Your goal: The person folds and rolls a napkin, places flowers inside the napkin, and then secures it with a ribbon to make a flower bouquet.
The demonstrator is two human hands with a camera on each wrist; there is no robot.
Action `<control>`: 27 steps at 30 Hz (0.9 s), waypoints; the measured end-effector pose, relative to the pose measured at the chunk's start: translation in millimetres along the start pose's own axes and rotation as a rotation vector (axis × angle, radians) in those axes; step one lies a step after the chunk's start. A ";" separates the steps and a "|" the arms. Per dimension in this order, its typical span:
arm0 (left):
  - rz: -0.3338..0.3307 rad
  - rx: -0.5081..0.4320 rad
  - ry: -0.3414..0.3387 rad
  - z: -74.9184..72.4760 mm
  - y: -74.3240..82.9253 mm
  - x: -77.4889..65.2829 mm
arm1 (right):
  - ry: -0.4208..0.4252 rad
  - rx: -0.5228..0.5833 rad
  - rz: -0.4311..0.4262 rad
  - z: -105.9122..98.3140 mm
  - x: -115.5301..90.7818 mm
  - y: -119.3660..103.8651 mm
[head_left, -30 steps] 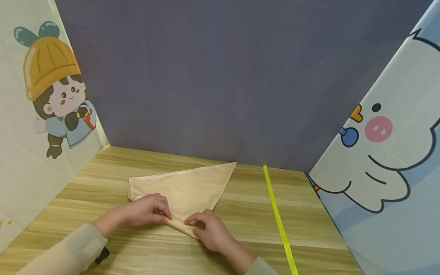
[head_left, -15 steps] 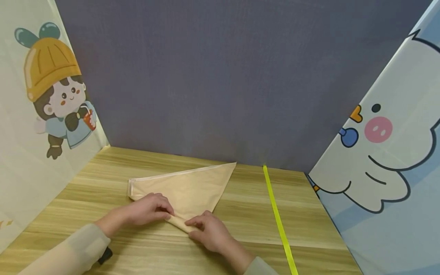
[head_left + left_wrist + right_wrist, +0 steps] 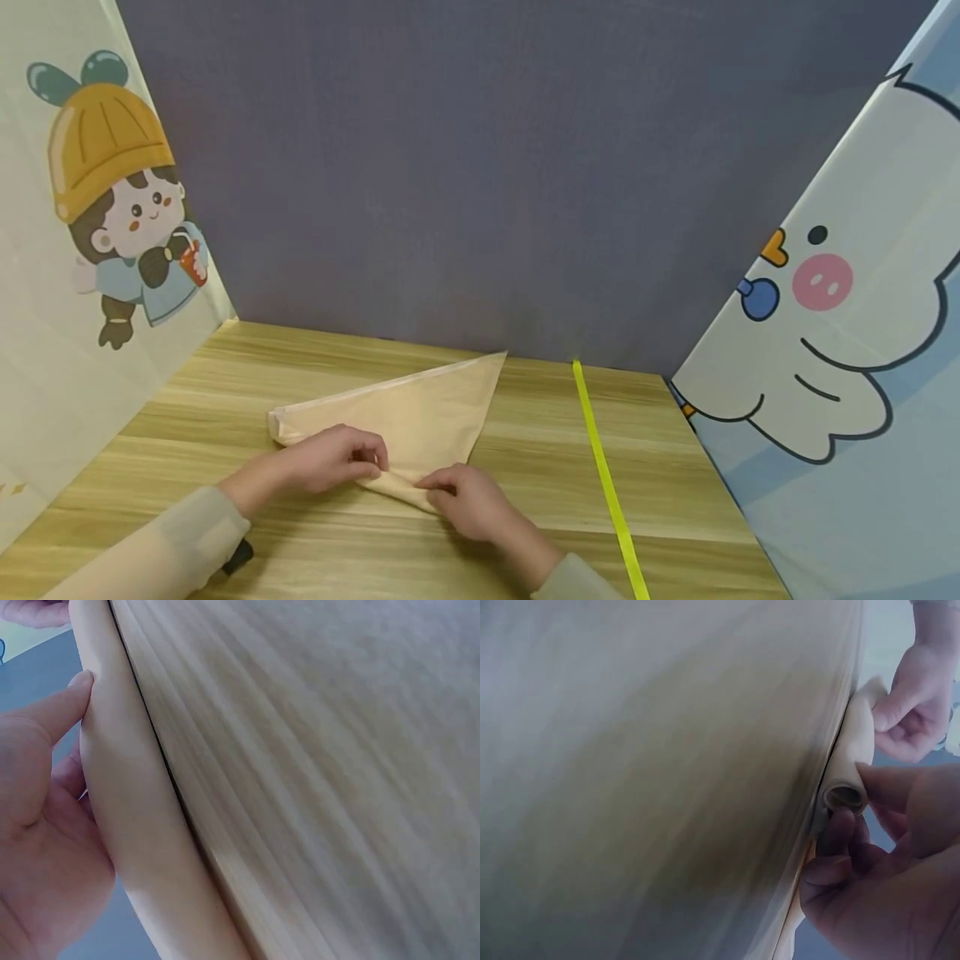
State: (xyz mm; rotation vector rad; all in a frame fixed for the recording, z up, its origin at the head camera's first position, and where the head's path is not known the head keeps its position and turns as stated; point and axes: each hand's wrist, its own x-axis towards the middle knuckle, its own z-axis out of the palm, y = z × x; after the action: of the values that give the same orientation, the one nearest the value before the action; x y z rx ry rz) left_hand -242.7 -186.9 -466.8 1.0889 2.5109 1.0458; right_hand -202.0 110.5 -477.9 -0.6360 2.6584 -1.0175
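Observation:
A beige cloth (image 3: 427,408) lies on the wood-grain table, pointed at its far right, with a pale hem along its back edge. Its near edge is rolled into a tube (image 3: 135,780). My left hand (image 3: 333,458) pinches this roll left of its middle, thumb on the near side and fingers over the top. At the roll's right end, my right hand (image 3: 468,500) grips it between thumb and fingers. The right wrist view shows the hollow end of the roll (image 3: 845,796) between those fingers. Part of the cloth's left side is hidden behind my left hand.
A yellow strip (image 3: 603,467) runs front to back on the table (image 3: 690,500), right of the cloth. A grey panel (image 3: 450,167) stands at the back, with printed cartoon panels on both sides. A small black object (image 3: 238,557) shows beneath the left sleeve.
The cloth's left corner has shifted left and toward me, and its far tip slightly left. My left hand has slid a little right along the roll; my right hand has moved slightly right.

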 end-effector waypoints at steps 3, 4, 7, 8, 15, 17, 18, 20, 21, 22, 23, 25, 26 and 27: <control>0.004 -0.036 -0.022 2.8 2.5 0.7 | -0.004 0.036 0.023 -3.0 -0.8 3.0; 0.010 -0.030 -0.025 3.8 3.1 1.0 | -0.003 0.045 0.028 -3.9 -1.0 3.7; 0.042 0.022 -0.026 6.5 4.9 2.3 | 0.004 0.054 0.032 -5.4 -1.6 5.3; 0.048 0.046 -0.022 7.3 5.4 2.7 | 0.005 0.055 0.037 -5.5 -1.8 5.8; 0.113 0.214 0.030 10.8 8.3 5.0 | 0.033 0.059 0.019 -3.4 -3.0 5.8; 0.116 0.244 0.029 10.7 8.7 4.7 | 0.042 0.062 -0.002 -3.3 -3.2 5.0; 0.113 0.253 0.026 10.6 8.7 4.3 | 0.048 0.059 -0.013 -3.5 -3.2 4.8; 0.106 0.263 0.017 10.4 8.2 3.1 | 0.053 0.049 -0.024 -4.3 -3.4 4.9; 0.103 0.260 0.011 10.3 7.8 2.4 | 0.051 0.043 -0.027 -5.0 -3.6 5.0; 0.105 0.255 0.005 9.9 7.6 1.5 | 0.049 0.035 -0.028 -5.7 -3.6 5.4; 0.104 0.247 -0.003 9.8 6.9 0.7 | 0.045 0.026 -0.030 -6.4 -3.4 6.3; 0.115 0.229 -0.018 9.1 5.9 -0.8 | 0.037 0.014 -0.042 -8.2 -2.8 8.2; 0.112 0.216 -0.028 8.6 5.4 -1.5 | 0.032 0.012 -0.051 -9.2 -2.3 9.4; 0.110 0.213 -0.033 8.3 4.9 -1.9 | 0.024 0.016 -0.061 -10.0 -1.9 10.8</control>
State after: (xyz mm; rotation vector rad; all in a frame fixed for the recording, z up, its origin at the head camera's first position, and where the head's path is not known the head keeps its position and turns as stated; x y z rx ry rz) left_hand -235.0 -181.5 -469.6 1.3037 2.6080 0.7910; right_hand -207.2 124.4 -477.7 -0.7100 2.6634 -1.0685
